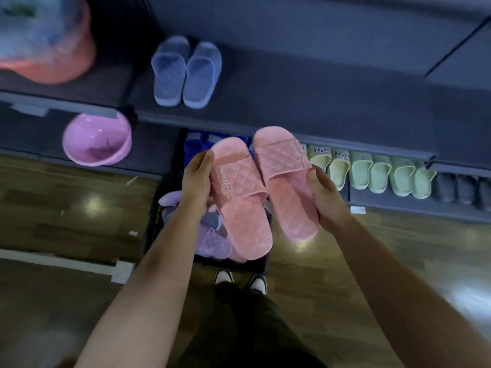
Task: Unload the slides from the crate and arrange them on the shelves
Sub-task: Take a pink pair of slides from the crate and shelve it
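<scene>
Directly above the black crate (156, 221), which stands on the wooden floor (66, 203) against the front edge of the lower shelf (398, 205), the person holds two slides side by side, toes pointing toward the shelves. The left hand (195, 179) grips the left pink slide (239, 197), fingers curled round its outer edge. The right hand (325, 193) grips the right pink slide (284, 179) the same way at its outer edge. Lilac slides (212, 243) lie jumbled inside the crate. On the upper shelf (318, 102), near its left end, a blue-grey pair (186, 73) stands together. Along the lower shelf, blue slides (196, 143), yellow slides (329, 163), green slides (382, 173) and grey slides (462, 187) stand in a row.
</scene>
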Tool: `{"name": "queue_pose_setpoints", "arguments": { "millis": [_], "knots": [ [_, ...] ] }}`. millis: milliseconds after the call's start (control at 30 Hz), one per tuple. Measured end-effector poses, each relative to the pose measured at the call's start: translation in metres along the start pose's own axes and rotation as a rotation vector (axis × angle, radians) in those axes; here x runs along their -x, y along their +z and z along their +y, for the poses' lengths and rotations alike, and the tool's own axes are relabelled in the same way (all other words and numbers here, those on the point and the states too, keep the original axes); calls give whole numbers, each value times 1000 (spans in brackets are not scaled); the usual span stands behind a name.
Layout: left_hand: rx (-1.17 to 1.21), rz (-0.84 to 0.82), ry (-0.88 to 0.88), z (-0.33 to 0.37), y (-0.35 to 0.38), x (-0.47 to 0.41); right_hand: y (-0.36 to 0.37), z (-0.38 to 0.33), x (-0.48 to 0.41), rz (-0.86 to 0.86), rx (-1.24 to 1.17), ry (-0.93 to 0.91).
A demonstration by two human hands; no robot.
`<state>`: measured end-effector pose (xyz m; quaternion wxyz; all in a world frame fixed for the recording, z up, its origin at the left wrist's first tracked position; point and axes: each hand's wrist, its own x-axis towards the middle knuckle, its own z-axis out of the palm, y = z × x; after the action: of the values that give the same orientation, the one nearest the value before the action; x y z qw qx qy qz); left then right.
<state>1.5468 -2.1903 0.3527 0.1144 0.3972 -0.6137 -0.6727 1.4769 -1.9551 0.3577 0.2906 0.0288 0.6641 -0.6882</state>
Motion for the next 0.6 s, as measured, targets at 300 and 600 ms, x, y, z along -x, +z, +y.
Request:
{"name": "queue_pose_setpoints", "arguments": {
  "millis": [300,600],
  "knots": [
    [156,65,9,156,6,24,24,-144,33,48,-76,-160],
    [201,93,225,237,2,38,48,-218,47,59,-134,-280]
  ]
}}
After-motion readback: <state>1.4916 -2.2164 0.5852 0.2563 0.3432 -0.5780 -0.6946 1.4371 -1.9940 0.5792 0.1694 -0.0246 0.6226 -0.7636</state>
